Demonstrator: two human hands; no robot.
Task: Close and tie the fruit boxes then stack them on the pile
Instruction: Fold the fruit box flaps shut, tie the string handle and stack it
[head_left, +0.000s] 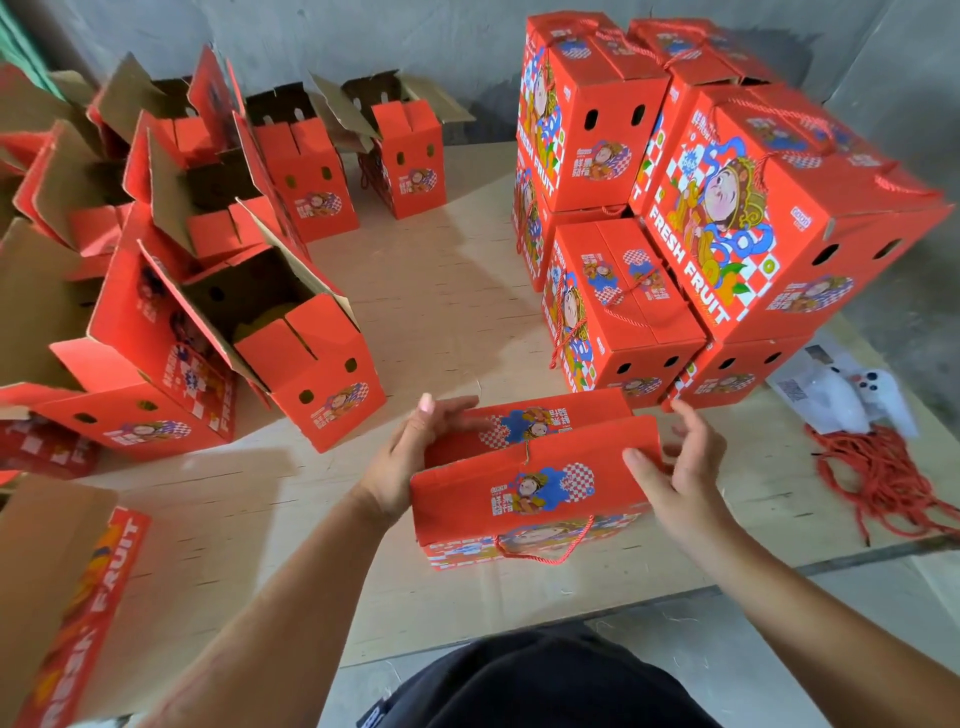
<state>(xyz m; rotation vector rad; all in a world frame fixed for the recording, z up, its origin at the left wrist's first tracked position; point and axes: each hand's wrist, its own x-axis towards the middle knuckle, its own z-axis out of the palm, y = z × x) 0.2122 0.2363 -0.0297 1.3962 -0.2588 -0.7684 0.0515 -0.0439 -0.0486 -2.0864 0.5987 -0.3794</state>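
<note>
While it sits on the wooden board in front of the person, the red fruit box has its two top flaps nearly folded together. At its left end the left hand curls round the flap edges, and the right hand grips the right end. Behind it to the right stands the pile of closed boxes. Open boxes crowd the left side. Loose red cords lie on the right.
</note>
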